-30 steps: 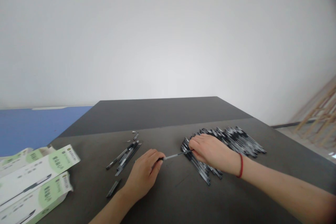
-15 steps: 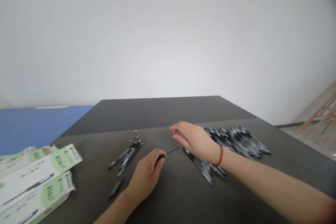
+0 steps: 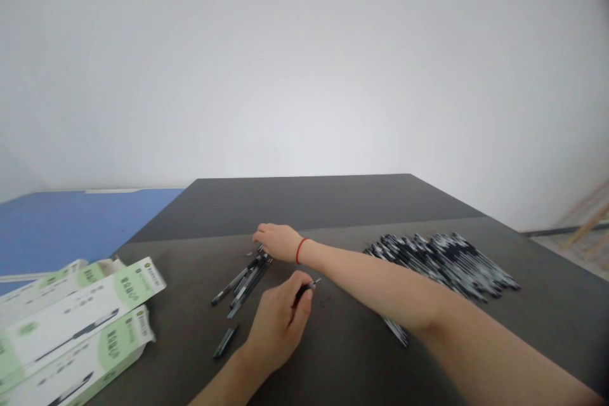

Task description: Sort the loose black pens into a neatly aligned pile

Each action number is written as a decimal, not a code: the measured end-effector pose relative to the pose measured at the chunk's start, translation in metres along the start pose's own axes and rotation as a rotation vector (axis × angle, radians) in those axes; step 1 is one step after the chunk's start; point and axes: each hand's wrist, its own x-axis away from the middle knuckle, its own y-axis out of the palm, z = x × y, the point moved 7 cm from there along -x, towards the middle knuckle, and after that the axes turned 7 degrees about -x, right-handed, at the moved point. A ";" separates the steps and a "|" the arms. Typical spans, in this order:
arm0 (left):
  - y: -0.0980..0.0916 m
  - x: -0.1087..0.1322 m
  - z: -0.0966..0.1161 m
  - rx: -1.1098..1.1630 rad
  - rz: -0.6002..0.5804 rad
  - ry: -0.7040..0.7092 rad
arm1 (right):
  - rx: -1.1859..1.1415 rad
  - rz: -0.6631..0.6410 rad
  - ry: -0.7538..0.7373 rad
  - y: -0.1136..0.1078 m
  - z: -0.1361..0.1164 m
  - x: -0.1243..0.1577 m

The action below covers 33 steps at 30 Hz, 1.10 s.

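Near the middle of the dark table, my left hand (image 3: 280, 317) is closed around a dark pen part (image 3: 303, 292), whose thin tip points to the upper right. My right hand (image 3: 277, 242), with a red band at the wrist, reaches across to the far end of a small group of pens and pen parts (image 3: 245, 287). Its fingertips are down among small pieces there, and what they pinch is hidden. A short dark pen cap (image 3: 225, 341) lies alone nearer me. On the right lies a large pile of black and clear pens (image 3: 442, 263), partly behind my right forearm.
White and green pen boxes (image 3: 85, 323) are stacked at the left edge of the dark table (image 3: 304, 203). A blue surface (image 3: 85, 222) lies beyond them. A white wall stands behind, with a wooden frame part (image 3: 590, 228) at far right.
My right hand has moved left from beside the large pen pile to the small group. Less of the thin rod shows beyond my left hand. The view has shifted slightly.
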 end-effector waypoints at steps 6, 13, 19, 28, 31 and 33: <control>0.004 0.000 0.007 -0.001 -0.043 0.030 | 0.046 -0.003 0.080 0.010 0.018 -0.026; 0.008 0.001 0.012 -0.030 -0.090 0.070 | 0.056 -0.077 0.044 0.024 0.024 -0.028; 0.007 0.000 0.011 -0.030 -0.080 0.071 | 0.035 -0.132 0.009 0.021 0.025 -0.020; 0.008 0.000 0.010 -0.038 -0.076 0.067 | -0.013 -0.196 0.000 0.010 0.028 -0.002; 0.007 -0.001 0.010 -0.045 -0.086 0.059 | -0.025 -0.194 0.020 0.009 0.029 0.004; 0.007 -0.001 0.010 -0.051 -0.091 0.057 | -0.039 -0.185 0.037 0.010 0.030 0.007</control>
